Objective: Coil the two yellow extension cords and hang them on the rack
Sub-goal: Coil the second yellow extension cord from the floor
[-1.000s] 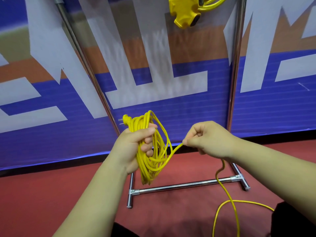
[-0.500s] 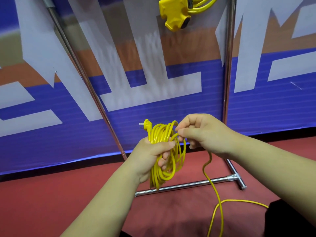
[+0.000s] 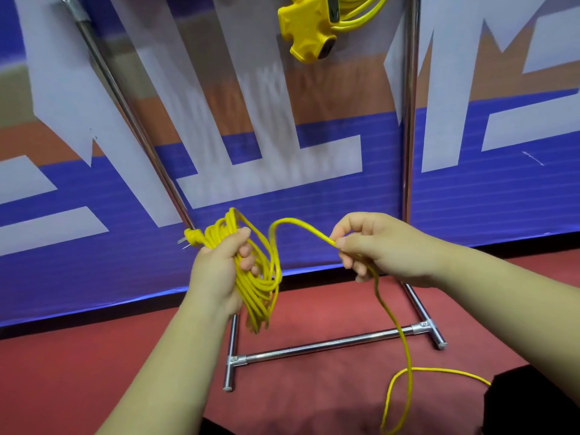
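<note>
My left hand grips a bundle of yellow cord loops, with the plug poking out to the left above my fist. A free strand arcs from the bundle over to my right hand, which pinches it between thumb and fingers. Below that hand the loose cord trails down to the red floor and curls away to the right. A second yellow cord with its socket block hangs from the chrome rack at the top of the view.
The chrome rack has two uprights and a base bar with short feet on the red floor. A blue, white and orange banner stands right behind it. A dark shape sits at the bottom right.
My right hand laid a loop onto the bundle, then drew back to the right, sliding along the cord. A fresh arc of cord now spans between the hands.
</note>
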Demonstrator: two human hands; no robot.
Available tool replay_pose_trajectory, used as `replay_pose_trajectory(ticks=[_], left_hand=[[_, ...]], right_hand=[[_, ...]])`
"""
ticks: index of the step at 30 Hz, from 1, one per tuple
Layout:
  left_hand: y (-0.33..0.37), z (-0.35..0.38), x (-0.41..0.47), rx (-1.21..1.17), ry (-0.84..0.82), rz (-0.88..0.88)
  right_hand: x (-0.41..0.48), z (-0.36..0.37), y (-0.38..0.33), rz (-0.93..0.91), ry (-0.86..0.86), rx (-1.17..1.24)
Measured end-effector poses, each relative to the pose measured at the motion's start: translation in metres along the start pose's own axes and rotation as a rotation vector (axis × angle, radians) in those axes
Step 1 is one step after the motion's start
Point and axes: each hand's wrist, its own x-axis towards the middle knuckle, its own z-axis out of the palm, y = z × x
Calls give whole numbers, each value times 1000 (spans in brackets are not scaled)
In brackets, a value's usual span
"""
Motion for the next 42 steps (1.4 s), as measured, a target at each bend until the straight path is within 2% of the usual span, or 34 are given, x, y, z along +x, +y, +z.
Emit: replay_pose_trajectory(ticks=[3,6,9,15,18,22,25,29,32,38,42], left_hand=[[9,-18,10,-72,94,-38],[4,-25,9,87,79,12],[-10,-10,-3,303,-13,50],[-26,15,-23,335,-348,-14],[-29,21,-28,370,-389,-30],[-19,26,-25,281,-336,27],[-9,25,-21,218,-231,119],[13,0,-2,37,-50,158],[29,-32,14,-113,78,153],[18,-49,21,46,206,193],[15,-48,23,9,208,148]], right_hand=[[-1,-7,4,3,24,-58],[-2,-11,3,-10,53,-78],[-1,-5,3,-16,10,-118],[4,9,-2,-84,-55,-95],[3,14,-3,-107,-79,-33],[4,15,-4,-98,-77,72],[4,9,-5,-65,-98,91],[1,-6,-2,5,-133,-38],[-3,-18,4,57,-80,-121],[2,-18,14,146,133,45],[6,-19,16,263,205,98]])
